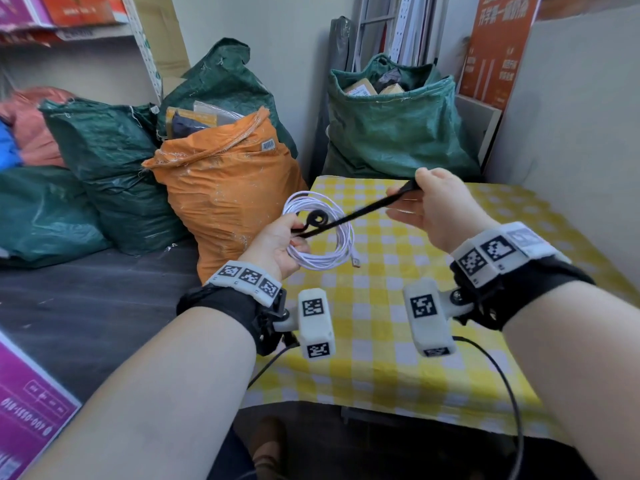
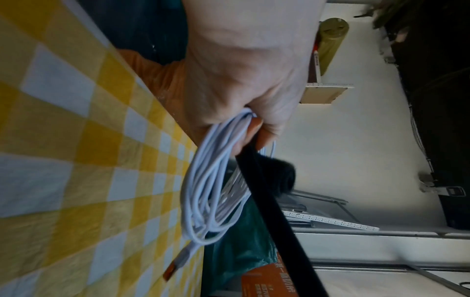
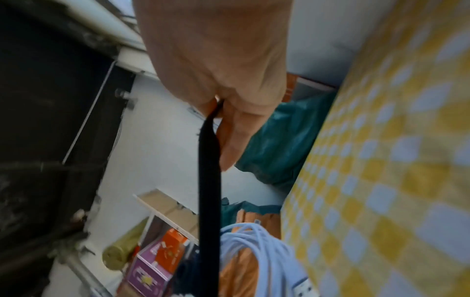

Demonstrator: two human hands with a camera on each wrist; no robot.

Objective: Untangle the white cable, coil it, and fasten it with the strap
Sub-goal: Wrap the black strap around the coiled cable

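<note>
The white cable [image 1: 323, 233] is wound into a round coil, and my left hand [image 1: 277, 242] grips it at its near-left side above the table's left edge. One plug end [image 1: 355, 262] hangs from the coil's bottom. A long black strap [image 1: 363, 211] runs taut from my left hand, where its curled end [image 1: 317, 218] lies over the coil, up to my right hand [image 1: 433, 206], which pinches the other end. The left wrist view shows the coil [image 2: 211, 193] and strap [image 2: 274, 217] held together in the fingers. From the right wrist, the strap [image 3: 209, 180] stretches down toward the coil [image 3: 262, 247].
A yellow-and-white checked tablecloth [image 1: 398, 341] covers the table below both hands. An orange sack [image 1: 225, 188] stands against the table's left edge, with green sacks [image 1: 394, 129] behind and to the left. A wall rises on the right.
</note>
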